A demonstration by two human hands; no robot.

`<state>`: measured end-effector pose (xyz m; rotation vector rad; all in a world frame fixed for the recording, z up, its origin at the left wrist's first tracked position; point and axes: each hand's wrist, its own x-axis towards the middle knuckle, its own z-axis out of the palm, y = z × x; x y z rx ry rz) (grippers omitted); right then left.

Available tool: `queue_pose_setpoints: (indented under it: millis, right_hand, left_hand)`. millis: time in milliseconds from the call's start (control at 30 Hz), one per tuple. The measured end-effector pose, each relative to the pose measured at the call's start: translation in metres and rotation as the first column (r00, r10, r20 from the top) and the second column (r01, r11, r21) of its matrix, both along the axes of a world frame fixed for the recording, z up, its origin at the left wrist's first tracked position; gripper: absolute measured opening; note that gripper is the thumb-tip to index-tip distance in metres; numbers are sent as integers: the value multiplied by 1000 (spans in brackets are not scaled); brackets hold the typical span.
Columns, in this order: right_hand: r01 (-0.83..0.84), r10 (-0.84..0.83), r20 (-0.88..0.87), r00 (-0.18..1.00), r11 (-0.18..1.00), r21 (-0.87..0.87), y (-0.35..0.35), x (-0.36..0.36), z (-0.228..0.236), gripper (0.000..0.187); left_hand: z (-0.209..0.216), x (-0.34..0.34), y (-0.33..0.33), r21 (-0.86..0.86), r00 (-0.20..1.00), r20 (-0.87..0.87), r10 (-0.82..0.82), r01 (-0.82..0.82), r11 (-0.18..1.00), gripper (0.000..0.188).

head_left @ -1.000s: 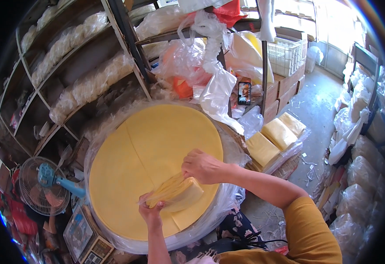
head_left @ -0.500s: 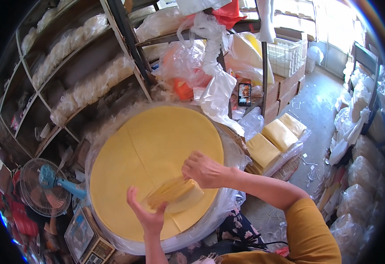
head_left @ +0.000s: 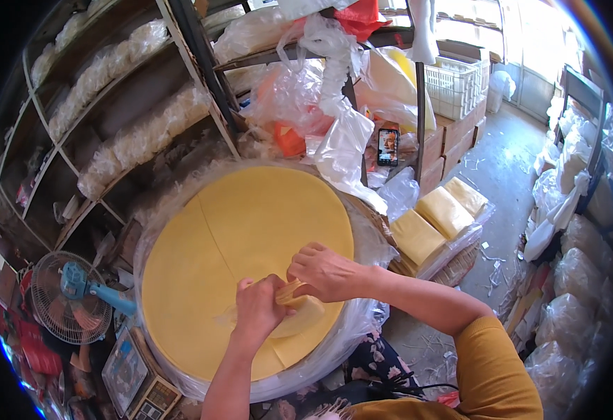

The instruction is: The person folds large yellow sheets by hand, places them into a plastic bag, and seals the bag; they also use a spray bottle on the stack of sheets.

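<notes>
Gripping folded yellow sheet [head_left: 299,302], both hands' fingers [head_left: 315,257] curled.

Round stack of yellow sheets [head_left: 236,238] on plastic-lined stand [head_left: 362,315]; wedge-shaped yellow stacks [head_left: 436,220] on low platform beside.

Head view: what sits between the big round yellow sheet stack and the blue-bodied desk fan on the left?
In the head view, only the clear plastic wrap bunched around the round yellow sheet stack fills that stretch; the blue-bodied desk fan stands just beyond it.

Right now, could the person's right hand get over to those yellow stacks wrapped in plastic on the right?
Probably yes: the right hand lies nearest the wrapped yellow stacks, with nothing between them, though both hands grip a folded yellow sheet.
</notes>
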<state>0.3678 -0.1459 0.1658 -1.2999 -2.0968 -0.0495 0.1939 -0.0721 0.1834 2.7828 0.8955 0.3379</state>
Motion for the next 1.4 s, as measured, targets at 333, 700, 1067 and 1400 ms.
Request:
queue_pose_setpoints:
  millis: [333,700,1067,1400]
  right_hand:
    - [50,-50,-27,998,998,-23,0,-5,-2,8]
    - [99,-98,47,994,995,-14,4,-17,-4,8]
    - [120,-118,121,986,993,-11,10,-26,-7,15]
    - [114,-111,65,992,992,-53,15,-34,-5,20]
  left_hand:
    - [1,4,-4,12,1000,-5,21,-21,1000,45]
    - [-5,1,-4,49,999,38,-12,10,999,42]
    - [1,-18,5,29,998,-61,-2,4,1000,46]
    - [-2,-21,7,29,999,-31,-24,25,999,40]
